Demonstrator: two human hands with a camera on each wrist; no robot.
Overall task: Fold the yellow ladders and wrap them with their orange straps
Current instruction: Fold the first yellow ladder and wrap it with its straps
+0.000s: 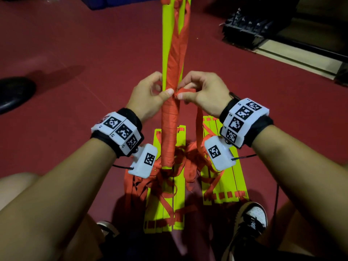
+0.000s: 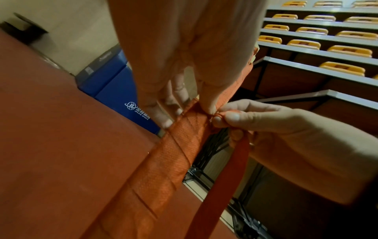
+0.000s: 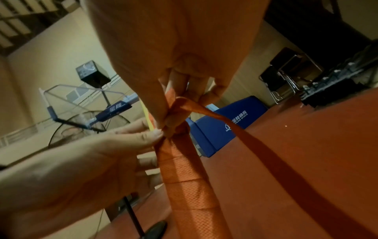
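While my left hand [image 1: 148, 95] grips stiff ladder [image 1: 170, 59], right hand [image 1: 199, 91] pinches limp strap [image 1: 185, 90]; grip near wrap.

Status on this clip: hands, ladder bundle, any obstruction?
Left hand grips ladder bundle. Right hand pinches orange strap at wrap's top. Nothing obstructing.

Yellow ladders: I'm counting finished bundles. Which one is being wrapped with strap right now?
The folded ladder held up between both hands, its near half bound in orange strap. The two others lie flat on the floor, straps loose.
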